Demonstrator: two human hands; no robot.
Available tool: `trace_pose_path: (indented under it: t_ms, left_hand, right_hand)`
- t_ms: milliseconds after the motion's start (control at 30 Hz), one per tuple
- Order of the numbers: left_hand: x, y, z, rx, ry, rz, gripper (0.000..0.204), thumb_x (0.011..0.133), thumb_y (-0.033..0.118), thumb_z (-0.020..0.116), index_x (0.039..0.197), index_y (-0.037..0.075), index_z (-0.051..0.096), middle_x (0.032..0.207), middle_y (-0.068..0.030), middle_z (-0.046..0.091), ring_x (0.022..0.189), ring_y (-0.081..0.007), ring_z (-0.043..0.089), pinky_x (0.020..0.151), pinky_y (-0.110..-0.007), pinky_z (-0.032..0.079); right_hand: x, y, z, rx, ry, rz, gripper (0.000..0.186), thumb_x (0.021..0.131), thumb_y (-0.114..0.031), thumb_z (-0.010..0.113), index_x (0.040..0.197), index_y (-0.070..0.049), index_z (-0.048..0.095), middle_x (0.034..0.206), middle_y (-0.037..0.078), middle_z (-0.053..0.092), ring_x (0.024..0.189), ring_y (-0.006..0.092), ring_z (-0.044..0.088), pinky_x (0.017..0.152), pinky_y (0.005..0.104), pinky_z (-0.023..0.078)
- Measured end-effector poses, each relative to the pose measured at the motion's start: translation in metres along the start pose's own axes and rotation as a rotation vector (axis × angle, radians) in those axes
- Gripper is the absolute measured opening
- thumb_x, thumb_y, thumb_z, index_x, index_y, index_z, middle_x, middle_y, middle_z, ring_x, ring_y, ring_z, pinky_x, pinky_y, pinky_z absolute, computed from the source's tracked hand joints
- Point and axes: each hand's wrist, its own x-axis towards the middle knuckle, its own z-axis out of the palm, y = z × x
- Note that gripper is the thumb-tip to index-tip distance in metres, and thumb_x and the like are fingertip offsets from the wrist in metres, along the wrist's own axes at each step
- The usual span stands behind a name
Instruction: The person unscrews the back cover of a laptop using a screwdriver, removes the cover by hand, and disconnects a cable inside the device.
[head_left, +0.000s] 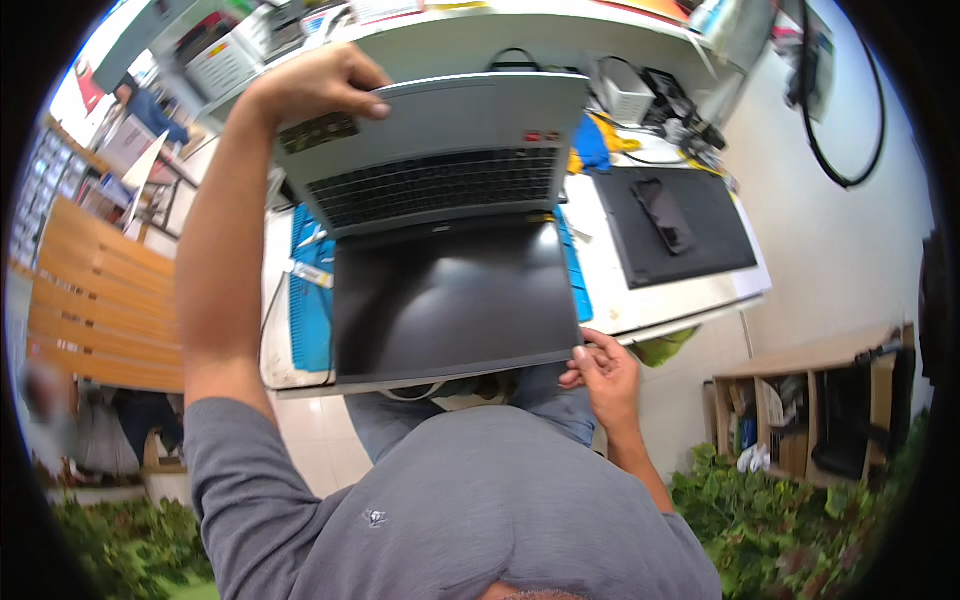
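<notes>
An open laptop stands over the table in front of me. Its screen (450,300) lies nearly flat with its edge toward me, dark and reflecting light. The silver base with its black keyboard (430,190) is tilted up behind the screen. My left hand (325,85) is closed on the raised upper left corner of the base, thumb on the palm rest. At the screen's near right corner, my right hand (605,375) pinches the edge between thumb and fingers. Beneath the laptop, a blue mat (312,330) shows on both sides.
To the right lies a black flat panel (640,255) with a dark phone (663,215) on it. Behind are a white basket (627,100), cables and a blue and yellow cloth (592,148). A wooden slatted bench (100,290) stands left, an open wooden cabinet (805,375) lower right.
</notes>
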Motion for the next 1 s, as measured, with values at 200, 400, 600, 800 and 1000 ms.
trace_pose_path:
  t_ms: [200, 400, 600, 800, 1000]
  left_hand:
    - [-0.013, 0.031, 0.008, 0.015, 0.105, -0.047, 0.047, 0.086, 0.037, 0.093, 0.113, -0.001, 0.084, 0.095, -0.0116, 0.083, 0.086, -0.0201, 0.078, 0.084, -0.034, 0.062]
    - [-0.049, 0.029, 0.021, -0.103, 0.201, -0.087, 0.045, 0.087, 0.03, 0.094, 0.119, 0.001, 0.083, 0.098, -0.0113, 0.084, 0.088, -0.0208, 0.08, 0.086, -0.034, 0.063]
    - [-0.119, -0.012, 0.054, -0.475, 0.918, 0.06, 0.047, 0.108, 0.032, 0.07, 0.142, 0.0, 0.071, 0.122, -0.0134, 0.08, 0.109, -0.0207, 0.075, 0.096, -0.037, 0.059]
    - [-0.148, -0.078, 0.213, -0.676, 0.695, -0.317, 0.049, 0.086, -0.011, 0.079, 0.131, 0.009, 0.076, 0.111, -0.0029, 0.069, 0.1, -0.0137, 0.066, 0.091, -0.034, 0.06]
    - [-0.127, -0.058, 0.245, -0.689, 0.689, -0.473, 0.033, 0.09, 0.003, 0.087, 0.122, 0.005, 0.077, 0.102, -0.0012, 0.078, 0.095, -0.0134, 0.069, 0.088, -0.032, 0.058]
  right_hand:
    - [0.02, -0.022, -0.017, -0.487, 0.052, -0.212, 0.019, 0.103, -0.008, 0.073, 0.117, 0.005, 0.078, 0.066, -0.005, 0.06, 0.062, 0.0027, 0.053, 0.057, 0.0225, 0.042]
    - [0.107, -0.077, 0.003, -0.45, 0.036, -0.496, 0.029, 0.109, -0.012, 0.068, 0.133, 0.003, 0.072, 0.106, 0.008, 0.073, 0.082, 0.0093, 0.065, 0.062, 0.0251, 0.054]
    - [0.181, -0.091, 0.031, -0.448, -0.068, -0.659, 0.045, 0.113, -0.022, 0.066, 0.153, 0.0, 0.062, 0.134, 0.015, 0.072, 0.11, 0.0178, 0.069, 0.077, 0.0296, 0.063]
    - [0.206, -0.063, 0.033, -0.344, -0.05, -0.616, 0.036, 0.112, -0.021, 0.068, 0.139, 0.003, 0.071, 0.121, 0.01, 0.072, 0.099, 0.0129, 0.068, 0.071, 0.0262, 0.062]
    - [0.212, -0.044, 0.033, -0.353, -0.019, -0.667, 0.028, 0.111, -0.015, 0.069, 0.133, 0.002, 0.074, 0.123, 0.007, 0.072, 0.094, 0.0099, 0.068, 0.068, 0.0245, 0.061]
